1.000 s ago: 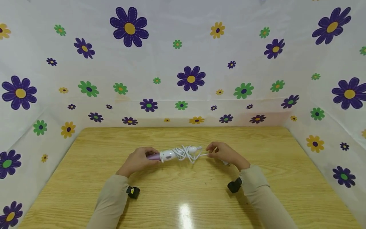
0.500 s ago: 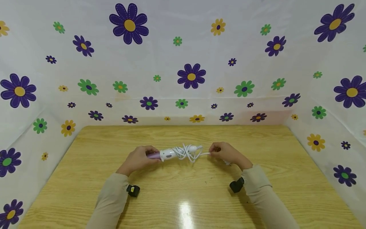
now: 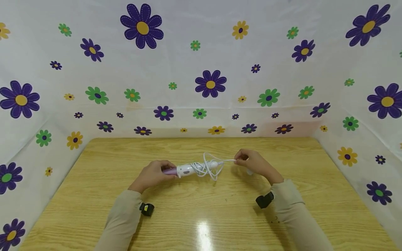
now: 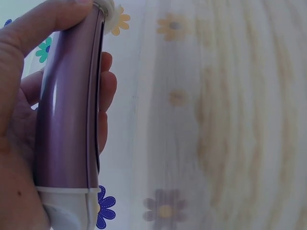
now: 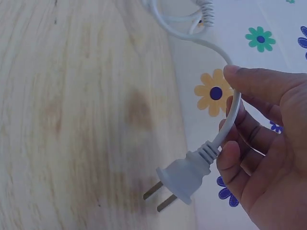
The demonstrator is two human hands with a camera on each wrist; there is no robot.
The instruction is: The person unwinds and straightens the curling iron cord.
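Note:
A hair styling iron (image 3: 186,170), purple at one end and white at the other, is held level at the middle of the table. My left hand (image 3: 152,175) grips its purple part (image 4: 69,105), thumb along one side and fingers behind. White power cord (image 3: 204,169) is wound in loose loops round the white handle. To the right, my right hand (image 3: 253,161) pinches the cord's free length (image 5: 234,108) between thumb and fingers. Below that pinch hangs the two-pin plug (image 5: 184,176), over the table in the right wrist view.
The wood-grain table (image 3: 201,205) is enclosed at the back and sides by white flowered cloth (image 3: 176,62). Black wrist cameras (image 3: 147,209) are strapped at both sleeves. A bright reflection lies on the table's near middle.
My right hand has moved up and slightly right with the cord. One loop now rises above the handle. My left hand and the hair styling iron have stayed nearly still.

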